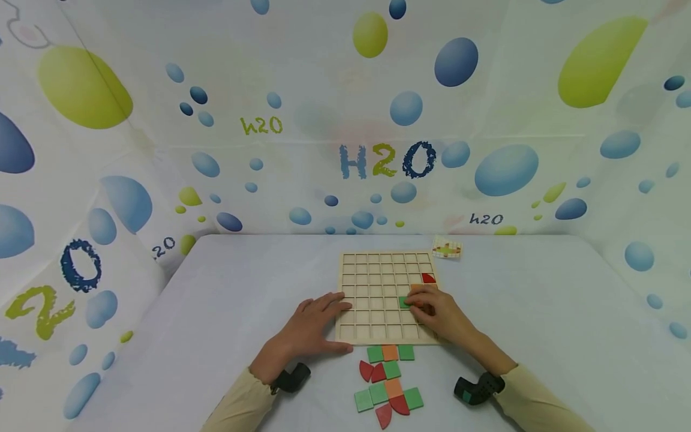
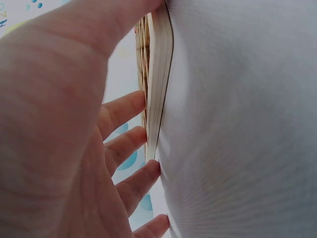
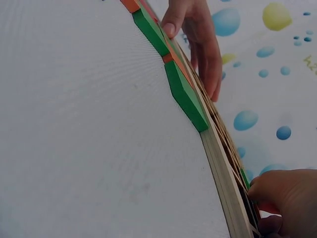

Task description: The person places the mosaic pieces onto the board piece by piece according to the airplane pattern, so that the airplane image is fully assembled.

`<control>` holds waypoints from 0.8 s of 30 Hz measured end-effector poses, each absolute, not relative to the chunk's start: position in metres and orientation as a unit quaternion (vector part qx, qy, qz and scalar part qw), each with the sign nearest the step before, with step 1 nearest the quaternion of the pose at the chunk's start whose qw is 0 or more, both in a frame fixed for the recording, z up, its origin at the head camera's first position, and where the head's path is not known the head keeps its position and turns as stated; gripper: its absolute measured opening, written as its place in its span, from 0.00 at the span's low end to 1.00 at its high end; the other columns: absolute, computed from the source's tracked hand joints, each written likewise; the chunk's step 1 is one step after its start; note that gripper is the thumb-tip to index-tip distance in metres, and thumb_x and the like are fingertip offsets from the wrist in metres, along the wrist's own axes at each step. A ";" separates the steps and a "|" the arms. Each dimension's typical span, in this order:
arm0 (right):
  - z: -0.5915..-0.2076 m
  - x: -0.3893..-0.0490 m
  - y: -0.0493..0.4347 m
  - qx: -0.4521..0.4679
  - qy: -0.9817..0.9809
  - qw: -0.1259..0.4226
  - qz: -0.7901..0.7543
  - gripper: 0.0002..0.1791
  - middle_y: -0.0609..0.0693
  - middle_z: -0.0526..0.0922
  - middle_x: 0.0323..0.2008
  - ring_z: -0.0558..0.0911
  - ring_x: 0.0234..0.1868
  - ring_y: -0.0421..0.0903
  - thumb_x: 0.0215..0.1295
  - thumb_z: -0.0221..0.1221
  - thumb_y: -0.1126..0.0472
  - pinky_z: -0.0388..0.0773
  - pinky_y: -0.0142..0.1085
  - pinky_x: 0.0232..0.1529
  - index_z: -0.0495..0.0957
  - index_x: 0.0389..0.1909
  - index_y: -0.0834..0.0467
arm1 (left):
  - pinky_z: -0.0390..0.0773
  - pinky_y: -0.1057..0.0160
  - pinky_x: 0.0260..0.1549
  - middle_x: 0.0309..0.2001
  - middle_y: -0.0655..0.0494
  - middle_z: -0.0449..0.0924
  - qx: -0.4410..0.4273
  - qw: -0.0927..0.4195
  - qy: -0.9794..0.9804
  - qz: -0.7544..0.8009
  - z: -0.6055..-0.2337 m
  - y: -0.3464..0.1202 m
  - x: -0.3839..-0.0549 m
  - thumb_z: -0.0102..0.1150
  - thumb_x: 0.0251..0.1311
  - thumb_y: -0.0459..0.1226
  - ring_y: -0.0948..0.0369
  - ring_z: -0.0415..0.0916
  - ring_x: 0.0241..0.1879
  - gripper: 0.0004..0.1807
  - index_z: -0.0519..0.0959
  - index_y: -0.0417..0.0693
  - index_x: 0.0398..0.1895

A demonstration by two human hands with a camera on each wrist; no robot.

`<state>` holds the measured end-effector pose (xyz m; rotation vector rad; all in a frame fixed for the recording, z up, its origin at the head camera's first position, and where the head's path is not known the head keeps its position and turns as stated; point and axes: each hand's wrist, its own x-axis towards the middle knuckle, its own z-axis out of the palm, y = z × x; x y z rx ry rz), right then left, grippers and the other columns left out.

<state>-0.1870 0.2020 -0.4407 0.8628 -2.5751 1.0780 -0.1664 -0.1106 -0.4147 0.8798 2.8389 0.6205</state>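
A wooden grid board [image 1: 372, 279] lies flat on the table. At its left edge my left hand [image 1: 310, 329] rests with fingers spread, fingertips touching the rim and the thumb by the near corner. Over the board's right side, my right hand [image 1: 442, 312] pinches a small red piece [image 3: 269, 207], mostly hidden by the fingers. Beside those fingertips a green square tile [image 1: 403, 302] sits in a cell. A red quarter-circle tile [image 1: 428, 278] lies in a cell farther back, with an orange tile [image 1: 415, 287] partly covered by the hand.
In front of the board lie several loose tiles: green squares [image 1: 364, 400], orange squares [image 1: 390, 352] and red quarter-circles [image 1: 384, 415]. A small card with a coloured pattern [image 1: 447, 248] lies beyond the board's far right corner. White cloth covers the table [image 1: 259, 270].
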 end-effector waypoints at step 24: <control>-0.437 -0.187 0.203 0.290 -0.854 0.104 0.419 0.12 0.58 0.81 0.45 0.73 0.29 0.32 0.58 0.63 0.74 0.75 0.28 0.28 0.82 0.44 0.62 | 0.59 0.36 0.63 0.70 0.47 0.63 0.296 0.050 0.932 0.201 -0.413 -0.111 -0.165 0.70 0.50 0.56 0.48 0.59 0.70 0.41 0.70 0.50 0.65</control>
